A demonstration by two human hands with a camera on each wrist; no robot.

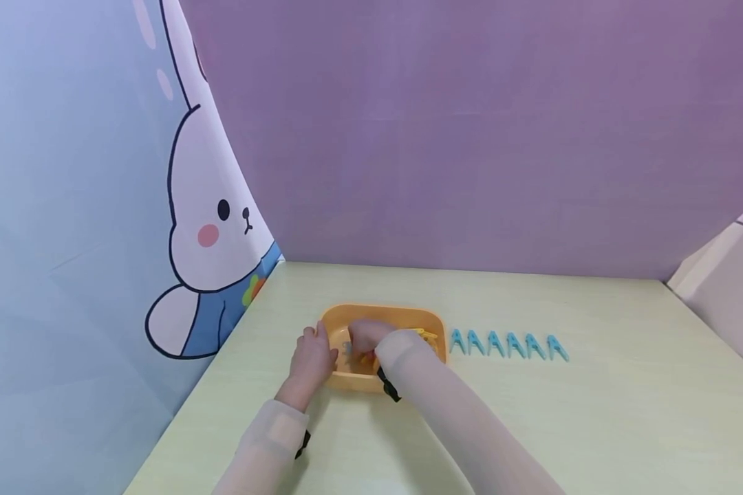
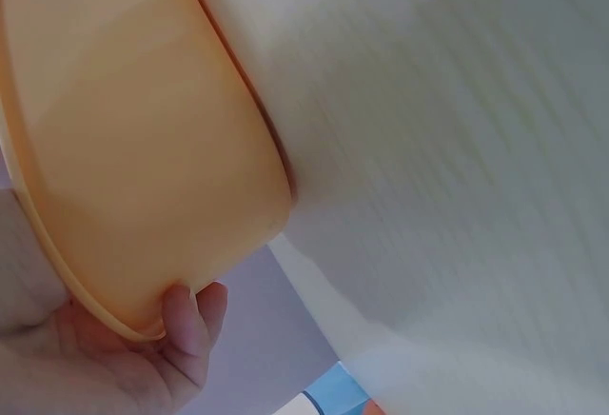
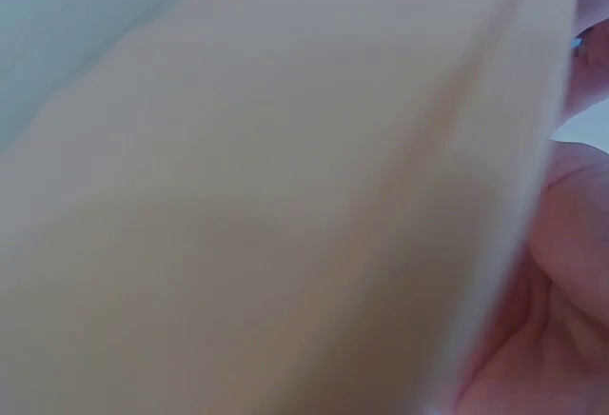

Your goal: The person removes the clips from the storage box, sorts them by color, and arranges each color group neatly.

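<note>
An orange plastic basin sits on the table. My left hand grips its left end; in the left wrist view, fingertips curl over the outside of the rim. Inside the basin is my right hand, bent downward at the wrist, its fingertips hidden. In the right wrist view the basin wall covers most of that hand, and I cannot tell what it holds. Yellow clothespins lie in the basin's right side, and a small greyish piece shows near its left.
Right of the basin, several blue clothespins lie in a row on the pale table. A purple backdrop stands behind the table, and a blue panel with a cartoon rabbit borders it on the left.
</note>
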